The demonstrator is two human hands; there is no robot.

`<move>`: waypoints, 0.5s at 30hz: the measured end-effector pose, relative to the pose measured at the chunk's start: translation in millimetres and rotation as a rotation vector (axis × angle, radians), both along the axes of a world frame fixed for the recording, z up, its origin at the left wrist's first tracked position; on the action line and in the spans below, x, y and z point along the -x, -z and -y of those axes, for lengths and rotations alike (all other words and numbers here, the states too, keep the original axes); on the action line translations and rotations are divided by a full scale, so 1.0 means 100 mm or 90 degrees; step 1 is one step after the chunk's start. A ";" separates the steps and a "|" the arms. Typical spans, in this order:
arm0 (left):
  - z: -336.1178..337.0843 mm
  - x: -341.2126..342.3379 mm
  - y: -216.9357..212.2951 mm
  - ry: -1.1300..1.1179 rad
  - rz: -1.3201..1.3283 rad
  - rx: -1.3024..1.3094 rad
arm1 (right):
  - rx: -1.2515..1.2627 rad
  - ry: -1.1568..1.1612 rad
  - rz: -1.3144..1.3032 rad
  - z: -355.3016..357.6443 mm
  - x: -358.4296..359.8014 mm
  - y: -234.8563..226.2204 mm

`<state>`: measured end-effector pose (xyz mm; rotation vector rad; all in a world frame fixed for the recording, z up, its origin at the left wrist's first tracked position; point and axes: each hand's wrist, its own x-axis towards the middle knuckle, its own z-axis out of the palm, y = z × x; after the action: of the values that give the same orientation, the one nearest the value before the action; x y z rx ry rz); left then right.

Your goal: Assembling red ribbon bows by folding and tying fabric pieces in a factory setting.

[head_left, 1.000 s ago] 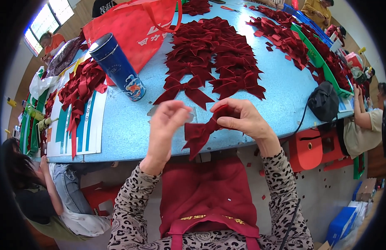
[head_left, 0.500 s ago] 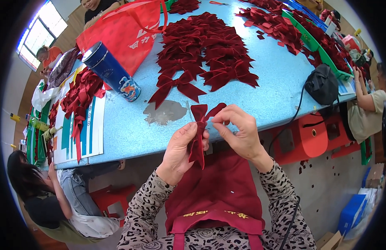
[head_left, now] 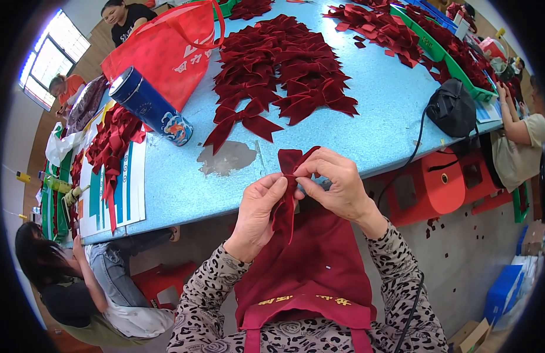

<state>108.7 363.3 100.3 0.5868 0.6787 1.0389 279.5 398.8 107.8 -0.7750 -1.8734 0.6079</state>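
a: just past the apron (head_left: 305,265), what's changed?
b: the right hand (head_left: 338,182) has come in from beside the dark red bow (head_left: 290,160) to its waist. thumb and forefinger pinch there, nearly closed; whether they grip a finer strand is too small to tell.
a: and the left hand (head_left: 261,209)?
b: half curled, thumb pressing the bow against the fingers. so the work seems to centre on that waist, left steadying, right doing the fine part.
a: how does it look?
b: velvety, held roughly upright at the table's (head_left: 196,203) near edge, a loop up, tails hanging.
a: farther off?
b: a grey patch (head_left: 226,159), then a blue tumbler (head_left: 149,106) left of the massed finished-looking bows (head_left: 278,65), and a red bag (head_left: 160,59).
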 end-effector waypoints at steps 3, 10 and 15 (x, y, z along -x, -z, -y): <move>-0.02 0.04 0.04 -0.001 -0.019 -0.012 | 0.019 -0.011 -0.005 -0.03 0.02 0.05; -0.06 0.02 0.16 0.006 -0.041 -0.017 | 0.145 -0.053 0.074 -0.07 -0.07 0.16; -0.09 0.01 0.17 0.014 -0.053 -0.028 | 0.219 -0.074 0.032 -0.07 -0.10 0.17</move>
<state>108.0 372.3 82.9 0.6761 0.7222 1.0158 289.6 406.2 90.8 -0.9129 -1.8932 1.0109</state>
